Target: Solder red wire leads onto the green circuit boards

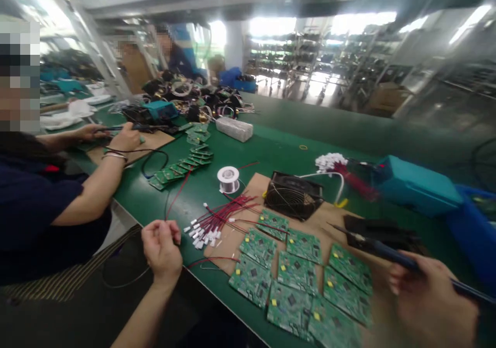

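My left hand [161, 247] is closed at the table's front edge, fingers pinched together. A thin red and black wire [179, 194] rises from its fingertips. At the right, my right hand [434, 296], slightly blurred, grips a soldering iron [391, 254] with its tip pointing left over the boards. Several green circuit boards [296, 272] with yellow parts lie in rows on brown cardboard [253, 185]. Between my hands is a pile of red and black wires [228, 213] with white connectors. Behind it stands a solder wire spool [228, 179].
A black fan [293, 195] sits behind the boards. To the right are a teal box [420, 185], a blue bin [475, 229] and more white connectors [331, 162]. At left, a co-worker's arm [91, 193] reaches over the table, near a line of boards [182, 167].
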A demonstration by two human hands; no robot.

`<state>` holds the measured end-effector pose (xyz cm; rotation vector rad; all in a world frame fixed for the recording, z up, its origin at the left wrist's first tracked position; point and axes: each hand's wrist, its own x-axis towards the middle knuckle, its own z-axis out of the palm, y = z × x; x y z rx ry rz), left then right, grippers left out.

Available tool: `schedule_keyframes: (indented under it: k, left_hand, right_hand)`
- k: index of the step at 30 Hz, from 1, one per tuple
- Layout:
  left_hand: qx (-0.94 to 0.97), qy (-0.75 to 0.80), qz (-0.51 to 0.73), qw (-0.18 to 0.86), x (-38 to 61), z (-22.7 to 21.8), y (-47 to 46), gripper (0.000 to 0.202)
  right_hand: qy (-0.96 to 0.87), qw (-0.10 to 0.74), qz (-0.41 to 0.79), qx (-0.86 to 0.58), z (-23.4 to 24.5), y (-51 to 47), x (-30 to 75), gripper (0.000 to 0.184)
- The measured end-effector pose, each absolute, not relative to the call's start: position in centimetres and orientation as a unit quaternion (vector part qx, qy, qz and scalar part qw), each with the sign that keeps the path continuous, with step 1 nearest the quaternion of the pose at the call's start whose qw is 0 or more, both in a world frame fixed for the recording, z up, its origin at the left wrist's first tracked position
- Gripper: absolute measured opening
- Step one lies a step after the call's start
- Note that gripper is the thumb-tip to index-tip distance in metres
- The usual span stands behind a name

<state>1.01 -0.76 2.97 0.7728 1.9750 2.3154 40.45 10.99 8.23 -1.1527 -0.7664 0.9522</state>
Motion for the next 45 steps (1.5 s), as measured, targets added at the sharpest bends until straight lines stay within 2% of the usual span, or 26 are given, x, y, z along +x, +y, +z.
schedule_keyframes:
  k: [6,12,16,24,30,34,38,41,45]
  left_hand:
    - [0.335,0.599,0.727,0.017,3.2,5.9,-3.3,0.021]
    - [0.579,0.645,0.496,0.050,3.8,6.4,-4.4,0.004]
    - [0.664,0.615,0.423,0.032,3.3,5.9,-3.3,0.004]
    - [0.681,0.623,0.385,0.003,1.4,4.9,-2.0,0.012]
    - [0.667,0.644,0.373,-0.037,2.3,5.8,-1.2,0.028]
    - [0.694,0.608,0.383,-0.037,5.6,6.9,0.1,0.023]
    - [0.744,0.566,0.354,0.035,9.2,7.1,1.9,0.015]
    - [0.752,0.582,0.300,0.076,11.2,6.4,3.1,0.016]
    - [0.740,0.614,0.264,0.070,12.1,5.5,4.1,0.011]
  right_hand:
    - [-0.339,0.674,0.411,-0.512,8.1,11.0,40.0,0.021]
    - [-0.346,0.678,0.410,-0.503,8.1,10.8,40.0,0.018]
    - [-0.346,0.681,0.408,-0.499,8.2,10.7,40.1,0.015]
    - [-0.347,0.679,0.415,-0.497,8.4,10.6,40.2,0.017]
    - [-0.345,0.681,0.417,-0.494,8.2,10.6,40.1,0.015]
    - [-0.349,0.682,0.418,-0.489,8.4,10.6,40.1,0.014]
    - [-0.350,0.686,0.413,-0.486,8.6,10.5,40.2,0.014]
    - [-0.348,0.686,0.415,-0.486,8.6,10.4,40.2,0.014]
    - [-0.350,0.682,0.420,-0.486,8.8,10.3,40.0,0.013]
